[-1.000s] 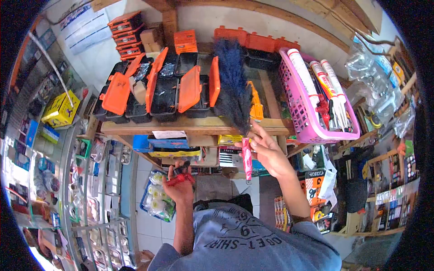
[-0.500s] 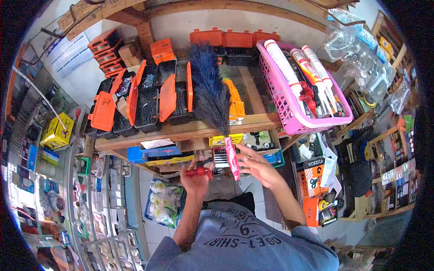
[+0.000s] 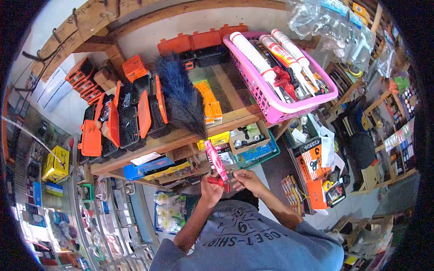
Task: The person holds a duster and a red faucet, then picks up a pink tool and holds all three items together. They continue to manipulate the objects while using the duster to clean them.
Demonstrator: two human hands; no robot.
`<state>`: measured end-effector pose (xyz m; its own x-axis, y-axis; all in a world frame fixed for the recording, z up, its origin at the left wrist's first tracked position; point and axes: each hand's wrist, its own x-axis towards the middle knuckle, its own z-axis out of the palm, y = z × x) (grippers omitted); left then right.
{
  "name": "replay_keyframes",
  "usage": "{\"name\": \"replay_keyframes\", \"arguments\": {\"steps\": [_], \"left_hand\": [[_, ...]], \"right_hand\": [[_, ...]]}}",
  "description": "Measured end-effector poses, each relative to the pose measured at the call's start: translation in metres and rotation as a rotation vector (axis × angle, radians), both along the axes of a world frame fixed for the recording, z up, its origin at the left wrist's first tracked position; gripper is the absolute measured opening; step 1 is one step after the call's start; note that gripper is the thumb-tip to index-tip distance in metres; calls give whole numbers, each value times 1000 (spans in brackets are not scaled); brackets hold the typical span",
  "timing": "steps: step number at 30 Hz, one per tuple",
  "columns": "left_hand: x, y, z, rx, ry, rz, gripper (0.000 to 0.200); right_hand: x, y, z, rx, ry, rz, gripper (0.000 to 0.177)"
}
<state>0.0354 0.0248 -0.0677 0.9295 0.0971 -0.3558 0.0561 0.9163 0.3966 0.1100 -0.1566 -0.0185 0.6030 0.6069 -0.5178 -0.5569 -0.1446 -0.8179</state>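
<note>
A dark blue feather duster [image 3: 181, 97] with a pink handle [image 3: 215, 159] points up over the wooden shelf [image 3: 181, 137]. My right hand [image 3: 246, 179] is closed on the lower end of that handle, close to my chest. My left hand [image 3: 211, 190] holds a small red-handled tool [image 3: 217, 181] right beside it; the two hands nearly touch. The duster's feathers lie across the open orange-lidded black cases [image 3: 131, 119] on the shelf top.
A pink basket [image 3: 271, 97] with sealant tubes [image 3: 257, 61] stands on the shelf's right end. Orange packs [image 3: 209, 101] lie beside the duster. Boxes fill the lower shelf [image 3: 244, 144]. A glass display counter [image 3: 90, 212] runs at left; hanging bagged goods [image 3: 343, 31] crowd the right.
Both hands have come down and together toward my chest, the duster following. My view has tilted, so the shelf and basket now sit higher and skewed to the right.
</note>
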Motion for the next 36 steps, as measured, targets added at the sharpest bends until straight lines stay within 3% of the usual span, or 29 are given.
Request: {"name": "replay_keyframes", "arguments": {"steps": [3,6,7,11,13,14,16,17,19,20,22,23,25,28,29,32,34,36], "left_hand": [[9,-11,14,-103,45,-132,36],[12,-23,42,307,-38,-79,24],[27,-18,-23,203,-86,-143,27],[67,-12,30,-9,-31,-328,46],[98,-18,46,332,52,-407,36],[109,-21,51,334,55,-416,36],[122,-26,57,749,-144,-300,47],[127,-27,55,750,-147,-309,47],[140,-28,43,1337,-217,-216,57],[142,-28,29,1338,-223,-220,57],[140,-27,5,1912,-197,-190,63],[129,-30,26,1884,-116,-350,56],[127,-29,15,1938,-210,-330,51],[122,-29,15,1980,-298,-383,39],[121,-30,12,1952,-316,-342,41],[119,-32,13,1930,-329,-303,41],[116,-32,20,1905,-358,-317,42],[115,-29,14,1905,-366,-314,44]], "right_hand": [[9,-3,-9,-4,-46,-68,27],[18,-10,-3,45,-127,-90,23],[23,-13,1,81,-170,-112,23],[65,-31,20,21,-315,-210,19],[95,-39,22,12,-426,-250,18],[112,-41,16,20,-460,-285,19],[141,-43,12,-17,-622,-320,22],[154,-41,9,-18,-622,-329,22],[178,-36,6,-289,-868,-259,23],[186,-31,6,-290,-870,-267,23],[200,-19,3,-492,-1040,-182,26],[207,-15,-5,-492,-1037,-188,26],[222,-5,-30,-713,-1341,-152,34],[260,3,-99,-749,-1413,-22,36],[256,8,-85,-719,-1010,78,42],[239,16,-82,-778,-1204,9,47],[244,20,-82,-863,-1103,121,53],[207,18,-31,-922,-1095,104,55]]}}
